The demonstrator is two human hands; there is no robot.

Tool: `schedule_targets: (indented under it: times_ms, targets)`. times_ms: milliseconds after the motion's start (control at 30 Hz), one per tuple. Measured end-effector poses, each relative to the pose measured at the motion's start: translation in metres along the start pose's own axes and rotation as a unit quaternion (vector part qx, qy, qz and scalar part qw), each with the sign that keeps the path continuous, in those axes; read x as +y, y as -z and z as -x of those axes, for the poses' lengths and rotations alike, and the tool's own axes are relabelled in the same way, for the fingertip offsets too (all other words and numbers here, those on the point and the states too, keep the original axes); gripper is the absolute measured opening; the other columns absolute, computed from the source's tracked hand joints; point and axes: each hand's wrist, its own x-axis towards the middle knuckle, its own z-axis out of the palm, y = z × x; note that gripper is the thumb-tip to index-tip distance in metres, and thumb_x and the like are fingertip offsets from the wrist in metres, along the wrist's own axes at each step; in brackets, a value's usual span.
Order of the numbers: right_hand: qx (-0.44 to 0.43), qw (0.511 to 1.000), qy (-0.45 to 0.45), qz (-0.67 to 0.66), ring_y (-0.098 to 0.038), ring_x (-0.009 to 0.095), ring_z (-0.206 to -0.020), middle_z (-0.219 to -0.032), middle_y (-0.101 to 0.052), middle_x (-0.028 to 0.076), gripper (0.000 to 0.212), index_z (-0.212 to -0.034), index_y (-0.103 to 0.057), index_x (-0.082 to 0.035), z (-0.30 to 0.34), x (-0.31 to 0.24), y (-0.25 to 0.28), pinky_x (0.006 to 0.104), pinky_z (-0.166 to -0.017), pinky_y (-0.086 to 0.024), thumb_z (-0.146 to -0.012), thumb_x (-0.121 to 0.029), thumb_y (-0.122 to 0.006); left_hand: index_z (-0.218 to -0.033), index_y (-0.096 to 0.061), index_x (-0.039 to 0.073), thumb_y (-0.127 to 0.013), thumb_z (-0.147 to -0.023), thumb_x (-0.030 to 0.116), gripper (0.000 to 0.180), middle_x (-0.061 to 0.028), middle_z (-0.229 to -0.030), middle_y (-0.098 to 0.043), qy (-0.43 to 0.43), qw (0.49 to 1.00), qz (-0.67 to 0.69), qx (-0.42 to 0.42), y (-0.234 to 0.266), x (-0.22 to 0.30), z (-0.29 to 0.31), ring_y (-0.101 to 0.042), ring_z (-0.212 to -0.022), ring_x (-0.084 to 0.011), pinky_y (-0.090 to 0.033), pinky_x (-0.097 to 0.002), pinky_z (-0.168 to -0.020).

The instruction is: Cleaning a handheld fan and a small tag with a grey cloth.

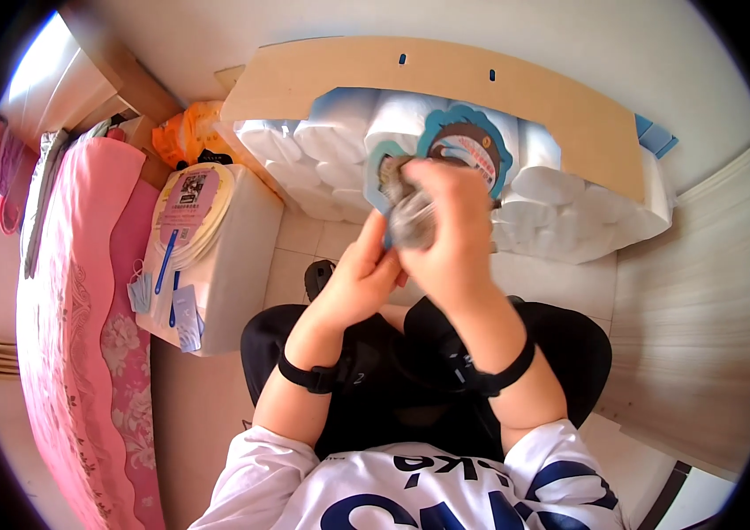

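Observation:
In front of me, my left hand (364, 276) is closed around the lower end of a scalloped, teal-edged piece that looks like a printed hand fan (503, 159); a bit of blue shows at its fingers. My right hand (456, 216) is curled above and right of it, close against the left. Between the two hands is a grey, shiny, see-through-looking object (412, 219), blurred by motion, which the right fingers grip. Its kind cannot be made out. The right hand covers part of the fan's lower face.
White paper rolls (551, 185) fill a cardboard carton (600, 146) along the wall. At left, a white box (242, 234) bears a stack of round fans (207, 234), blue handles and a mask. Beyond it is a pink-covered bed (75, 265). A wood-grain panel (693, 291) stands right.

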Motion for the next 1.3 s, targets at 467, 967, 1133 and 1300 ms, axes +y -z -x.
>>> schedule_targets:
  times_ms: [467, 967, 1133, 1300]
  targets:
    - [-0.154, 0.980, 0.084, -0.098, -0.049, 0.031, -0.094, -0.102, -0.056, 0.006, 0.046, -0.097, -0.055, -0.006, -0.001, 0.001, -0.006, 0.0385, -0.080, -0.044, -0.055, 0.006, -0.066, -0.127, -0.039, 0.004, -0.046, -0.082, -0.001, 0.046, -0.0090, -0.117, -0.050, -0.036, 0.934, 0.354, 0.026, 0.019, 0.023, 0.006, -0.051, -0.109, -0.0202, -0.044, -0.0304, -0.087]
    - [-0.054, 0.998, -0.038, -0.007, -0.051, 0.033, -0.092, -0.100, -0.056, 0.013, 0.047, -0.102, -0.057, -0.004, 0.003, 0.003, -0.009, 0.0389, -0.080, -0.043, -0.057, 0.006, -0.069, -0.120, -0.046, -0.002, -0.034, -0.099, 0.036, 0.045, -0.0134, -0.110, -0.060, -0.003, 0.934, 0.343, 0.096, 0.012, 0.018, 0.002, -0.060, -0.099, -0.0219, -0.048, -0.0351, -0.085]
    - [-0.093, 0.995, 0.037, -0.015, -0.051, 0.033, -0.091, -0.096, -0.054, 0.012, 0.039, -0.095, -0.058, -0.004, 0.006, -0.012, -0.015, 0.0400, -0.080, -0.043, -0.059, 0.006, -0.066, -0.115, -0.050, -0.002, -0.030, -0.100, 0.036, 0.046, -0.0115, -0.108, -0.059, -0.012, 0.966, 0.235, 0.102, 0.009, 0.003, 0.001, -0.059, -0.093, -0.0180, -0.047, -0.0320, -0.082]
    - [-0.044, 0.997, -0.049, 0.034, -0.057, 0.029, -0.088, -0.091, -0.060, 0.011, 0.026, -0.089, -0.061, -0.004, 0.000, 0.012, -0.006, 0.0365, -0.079, -0.047, -0.065, 0.005, -0.065, -0.114, -0.051, -0.002, -0.030, -0.100, 0.035, 0.045, -0.0099, -0.104, -0.060, 0.022, 0.977, 0.181, 0.111, 0.007, 0.005, 0.003, -0.058, -0.093, -0.0170, -0.047, -0.0304, -0.081]
